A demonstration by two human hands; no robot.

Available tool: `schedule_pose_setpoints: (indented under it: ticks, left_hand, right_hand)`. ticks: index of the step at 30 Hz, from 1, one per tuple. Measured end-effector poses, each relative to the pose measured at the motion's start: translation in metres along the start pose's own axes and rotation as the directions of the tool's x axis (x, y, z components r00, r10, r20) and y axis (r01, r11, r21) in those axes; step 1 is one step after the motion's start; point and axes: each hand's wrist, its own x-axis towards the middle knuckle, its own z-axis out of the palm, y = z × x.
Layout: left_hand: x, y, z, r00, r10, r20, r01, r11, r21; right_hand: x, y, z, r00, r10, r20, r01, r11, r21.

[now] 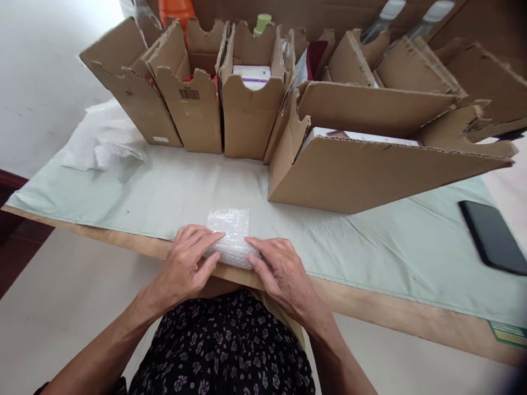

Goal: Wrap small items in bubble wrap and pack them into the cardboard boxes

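Observation:
A small packet wrapped in white bubble wrap [229, 227] lies at the near edge of the table [370, 307], on a pale green cloth [173, 192]. My left hand [187, 263] grips its near left end, fingers curled over the wrap. My right hand [280, 269] presses on its near right end, fingers bent against it. Both hands hold the packet down at the table's edge.
Several open cardboard boxes [193, 104] stand in a row at the back, one holding white cartons [252, 75]. A large slanted box [370, 164] sits right of centre. Crumpled white plastic [102, 142] lies at the left, a black phone [492, 236] at the right.

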Motion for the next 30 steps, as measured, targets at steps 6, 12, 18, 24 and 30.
schedule_pose_setpoints:
  ticks: [6,12,18,24,30]
  left_hand:
    - [0.016,-0.013,0.013,0.988,-0.156,-0.012,0.156,0.975,0.158]
    - [-0.003,-0.004,-0.006,0.874,-0.459,-0.162,0.423,0.881,-0.214]
    - [-0.012,0.024,0.004,0.798,-0.561,0.220,0.481,0.373,-0.793]
    - [0.013,0.046,0.026,0.807,-0.488,0.331,0.414,0.069,-0.908]
    - [0.019,0.055,0.038,0.726,-0.551,0.413,0.437,-0.094,-0.894]
  right_hand:
    - [0.004,-0.008,0.009,0.996,-0.082,-0.043,0.072,0.977,-0.198]
    - [0.022,0.000,0.023,0.999,0.000,-0.052,-0.004,0.997,-0.083]
    - [0.003,-0.019,0.008,0.976,0.193,-0.101,-0.164,0.957,0.239]
    - [-0.014,-0.015,0.001,0.937,0.282,-0.205,-0.247,0.952,0.181]
    - [-0.041,-0.010,0.000,0.959,0.272,-0.078,-0.192,0.828,0.526]
